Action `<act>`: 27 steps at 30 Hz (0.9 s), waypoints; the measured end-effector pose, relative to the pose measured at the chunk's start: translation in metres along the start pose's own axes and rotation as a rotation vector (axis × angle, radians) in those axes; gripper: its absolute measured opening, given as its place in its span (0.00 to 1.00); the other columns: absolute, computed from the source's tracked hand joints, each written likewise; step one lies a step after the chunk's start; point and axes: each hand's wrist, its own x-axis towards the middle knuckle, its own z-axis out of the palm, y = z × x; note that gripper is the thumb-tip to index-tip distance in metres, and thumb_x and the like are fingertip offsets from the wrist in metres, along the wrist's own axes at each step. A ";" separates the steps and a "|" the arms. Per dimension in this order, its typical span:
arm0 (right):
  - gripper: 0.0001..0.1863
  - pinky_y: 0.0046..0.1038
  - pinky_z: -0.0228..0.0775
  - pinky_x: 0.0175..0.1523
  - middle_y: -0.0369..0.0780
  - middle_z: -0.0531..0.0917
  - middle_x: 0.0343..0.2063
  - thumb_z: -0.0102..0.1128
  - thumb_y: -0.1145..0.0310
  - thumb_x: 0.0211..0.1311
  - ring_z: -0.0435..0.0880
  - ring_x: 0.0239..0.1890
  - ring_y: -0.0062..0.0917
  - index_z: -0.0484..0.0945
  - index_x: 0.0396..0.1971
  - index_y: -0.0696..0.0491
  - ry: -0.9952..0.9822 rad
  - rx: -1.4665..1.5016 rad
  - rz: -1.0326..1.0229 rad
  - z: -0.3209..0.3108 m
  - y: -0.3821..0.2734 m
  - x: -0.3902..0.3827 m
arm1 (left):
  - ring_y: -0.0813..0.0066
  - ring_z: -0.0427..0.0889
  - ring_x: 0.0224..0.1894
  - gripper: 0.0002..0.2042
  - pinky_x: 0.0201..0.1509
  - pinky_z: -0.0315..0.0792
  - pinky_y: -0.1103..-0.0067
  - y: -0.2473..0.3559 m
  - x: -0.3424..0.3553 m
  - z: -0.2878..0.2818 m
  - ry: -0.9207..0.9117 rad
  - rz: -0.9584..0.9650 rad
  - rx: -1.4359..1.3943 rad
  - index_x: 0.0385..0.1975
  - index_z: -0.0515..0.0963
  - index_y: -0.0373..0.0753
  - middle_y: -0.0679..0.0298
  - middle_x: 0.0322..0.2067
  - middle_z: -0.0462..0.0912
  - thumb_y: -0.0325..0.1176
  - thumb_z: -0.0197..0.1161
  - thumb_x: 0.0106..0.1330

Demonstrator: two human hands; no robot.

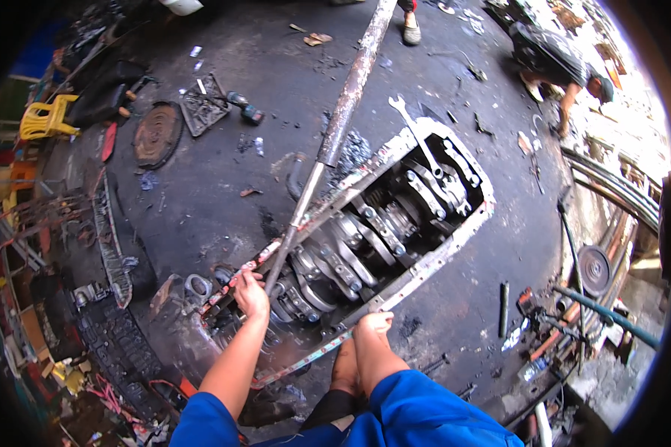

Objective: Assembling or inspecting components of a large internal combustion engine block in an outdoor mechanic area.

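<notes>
An upturned engine block lies slantwise on the floor, its crankshaft and bearing caps exposed. My left hand curls over the block's left rim, right beside the lower end of a long metal bar. A worn pipe sleeves the bar's upper part and runs up out of the picture. The bar's tip goes down into the block, where its contact is hidden. My right hand is closed at the near rim, its fingertips tucked in. Across the block's far end rests a combination wrench.
A cordless power tool, a round plate and a yellow plastic chair are at the far left. At the upper right a person bends down. Another person's foot shows near the pipe. Hoses and scrap line the right.
</notes>
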 end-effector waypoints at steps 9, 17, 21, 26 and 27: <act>0.26 0.43 0.71 0.49 0.51 0.86 0.37 0.43 0.52 0.69 0.84 0.42 0.45 0.84 0.37 0.58 0.202 -0.076 -0.072 0.017 0.014 0.045 | 0.53 0.80 0.29 0.22 0.37 0.71 0.63 0.032 -0.031 0.008 -0.255 0.285 0.067 0.28 0.78 0.37 0.54 0.23 0.80 0.54 0.63 0.64; 0.26 0.41 0.71 0.54 0.47 0.87 0.38 0.44 0.49 0.67 0.85 0.44 0.43 0.86 0.37 0.54 0.115 -0.152 -0.029 0.016 0.009 0.034 | 0.60 0.83 0.33 0.16 0.37 0.80 0.63 0.062 -0.012 -0.019 -0.849 -0.496 0.225 0.41 0.79 0.40 0.59 0.29 0.80 0.45 0.65 0.61; 0.26 0.41 0.73 0.48 0.49 0.87 0.33 0.43 0.52 0.69 0.85 0.39 0.44 0.85 0.32 0.57 0.120 -0.142 -0.017 0.003 0.003 -0.005 | 0.74 0.78 0.26 0.08 0.28 0.77 0.74 0.013 -0.002 -0.054 -0.993 -0.621 -0.214 0.38 0.77 0.43 0.64 0.28 0.76 0.36 0.63 0.63; 0.23 0.38 0.74 0.50 0.48 0.87 0.33 0.47 0.55 0.69 0.85 0.41 0.42 0.85 0.33 0.58 0.210 -0.054 -0.042 0.016 0.008 0.028 | 0.79 0.75 0.24 0.08 0.26 0.75 0.77 0.006 -0.017 -0.028 -0.962 -0.567 -0.393 0.39 0.76 0.43 0.68 0.27 0.75 0.34 0.64 0.62; 0.23 0.38 0.74 0.50 0.48 0.87 0.33 0.47 0.55 0.69 0.85 0.41 0.42 0.85 0.33 0.58 0.199 -0.065 -0.051 0.015 0.010 0.025 | 0.80 0.75 0.25 0.09 0.26 0.74 0.77 0.004 -0.021 -0.029 -0.959 -0.568 -0.438 0.41 0.76 0.43 0.68 0.27 0.75 0.34 0.64 0.62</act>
